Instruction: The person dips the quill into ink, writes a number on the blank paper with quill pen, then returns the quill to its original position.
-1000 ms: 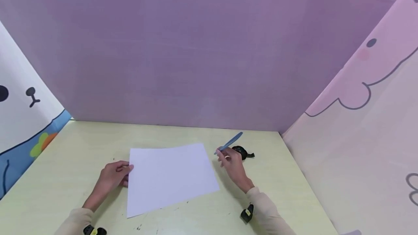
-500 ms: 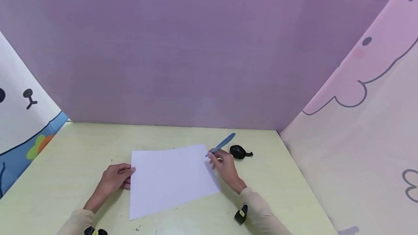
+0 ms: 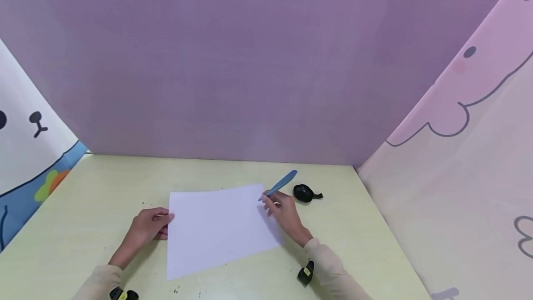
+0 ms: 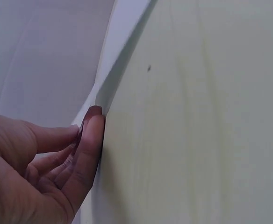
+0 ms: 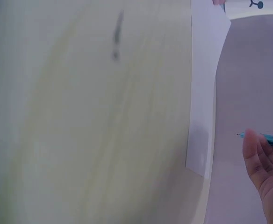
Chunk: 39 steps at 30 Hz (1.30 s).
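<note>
- From my seat, I see the left hand (image 3: 147, 225) reach in from the low left, with its thumb and fingers pinching the left edge of the white paper (image 3: 220, 233).
- I see the paper between the two hands, over the table (image 3: 125, 175).
- The right hand (image 3: 286, 212) comes in from the low right and pinches the blue pen (image 3: 284, 182).
- The pen leans, tip low over the paper's right side.
- I spot a round black thing (image 3: 303, 193) near the right hand.
</note>
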Motion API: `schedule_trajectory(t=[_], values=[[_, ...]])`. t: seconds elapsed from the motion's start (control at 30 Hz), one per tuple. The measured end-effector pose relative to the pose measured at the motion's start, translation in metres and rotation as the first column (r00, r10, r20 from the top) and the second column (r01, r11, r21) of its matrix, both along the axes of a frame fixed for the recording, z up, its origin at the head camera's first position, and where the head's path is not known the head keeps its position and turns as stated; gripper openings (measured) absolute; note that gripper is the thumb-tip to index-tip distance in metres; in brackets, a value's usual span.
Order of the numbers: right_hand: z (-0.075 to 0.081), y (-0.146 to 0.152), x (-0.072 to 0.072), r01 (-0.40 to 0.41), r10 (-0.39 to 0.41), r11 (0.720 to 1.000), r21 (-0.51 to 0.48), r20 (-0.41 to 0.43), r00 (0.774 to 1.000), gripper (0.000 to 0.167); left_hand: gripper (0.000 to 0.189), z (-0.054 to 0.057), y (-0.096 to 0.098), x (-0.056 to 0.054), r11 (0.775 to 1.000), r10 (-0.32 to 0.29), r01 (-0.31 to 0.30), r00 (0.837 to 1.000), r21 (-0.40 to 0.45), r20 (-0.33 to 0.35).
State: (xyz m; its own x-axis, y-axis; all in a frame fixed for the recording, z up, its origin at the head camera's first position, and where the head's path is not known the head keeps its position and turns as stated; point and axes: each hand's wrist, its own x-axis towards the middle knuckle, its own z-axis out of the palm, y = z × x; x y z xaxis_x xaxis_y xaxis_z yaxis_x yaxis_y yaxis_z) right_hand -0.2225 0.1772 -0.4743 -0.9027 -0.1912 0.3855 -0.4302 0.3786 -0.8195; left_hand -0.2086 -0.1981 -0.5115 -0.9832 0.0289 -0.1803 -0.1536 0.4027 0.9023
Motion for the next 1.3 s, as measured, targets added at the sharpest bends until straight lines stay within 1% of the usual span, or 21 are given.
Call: schedule_trajectory(t=[0.13, 0.27, 0.43, 0.53, 0.63, 0.77, 0.87, 1.0, 1.07, 1.13, 1.3], values=[[0.001, -0.002, -0.002, -0.018, 0.018, 1.0, -0.004, -0.022, 1.0, 0.014, 0.039, 0.001, 0.001, -0.001, 1.0, 0.0, 0.0, 1.0, -0.026, 0.003], [0.001, -0.004, -0.004, -0.027, 0.027, 1.0, 0.002, -0.043, 0.999, 0.013, 0.043, 0.003, 0.002, -0.003, 0.999, -0.005, 0.006, 1.0, -0.047, 0.006], [0.001, -0.003, -0.004, -0.042, 0.042, 0.999, 0.004, -0.026, 0.999, 0.014, 0.047, 0.004, 0.006, -0.004, 0.998, -0.003, 0.003, 1.0, -0.061, 0.014], [-0.002, -0.002, -0.003, -0.045, 0.045, 0.999, 0.009, -0.018, 0.999, 0.014, 0.045, 0.004, 0.008, -0.004, 0.998, -0.002, 0.003, 1.0, -0.06, 0.022], [-0.004, -0.001, -0.002, -0.044, 0.045, 0.999, 0.023, -0.028, 0.999, 0.012, 0.043, 0.004, 0.009, -0.004, 0.998, -0.008, 0.009, 1.0, -0.055, 0.027], [-0.002, -0.001, -0.003, -0.041, 0.042, 0.998, 0.044, -0.019, 0.999, 0.011, 0.042, 0.005, 0.01, -0.004, 0.999, -0.019, 0.02, 1.0, -0.044, 0.022], [-0.006, -0.003, -0.01, -0.042, 0.042, 0.998, 0.046, 0.014, 0.999, 0.012, 0.042, 0.006, 0.01, -0.005, 0.998, -0.025, 0.026, 1.0, -0.056, 0.016], [-0.02, -0.005, -0.022, -0.034, 0.032, 0.998, 0.049, 0.04, 0.999, 0.016, 0.039, 0.007, 0.012, -0.006, 0.998, -0.017, 0.017, 1.0, -0.062, 0.011], [-0.025, -0.006, -0.025, -0.032, 0.03, 0.998, 0.046, 0.051, 0.998, 0.018, 0.039, 0.006, 0.013, -0.006, 0.998, -0.018, 0.018, 1.0, -0.054, 0.008], [-0.027, -0.007, -0.028, -0.044, 0.042, 0.998, 0.037, 0.061, 0.997, 0.019, 0.038, 0.005, 0.014, -0.005, 0.999, -0.014, 0.015, 1.0, -0.046, 0.012], [-0.027, -0.011, -0.037, -0.088, 0.085, 0.995, 0.039, 0.078, 0.993, 0.019, 0.039, 0.005, 0.015, -0.003, 0.995, -0.004, 0.005, 1.0, -0.1, 0.01]])
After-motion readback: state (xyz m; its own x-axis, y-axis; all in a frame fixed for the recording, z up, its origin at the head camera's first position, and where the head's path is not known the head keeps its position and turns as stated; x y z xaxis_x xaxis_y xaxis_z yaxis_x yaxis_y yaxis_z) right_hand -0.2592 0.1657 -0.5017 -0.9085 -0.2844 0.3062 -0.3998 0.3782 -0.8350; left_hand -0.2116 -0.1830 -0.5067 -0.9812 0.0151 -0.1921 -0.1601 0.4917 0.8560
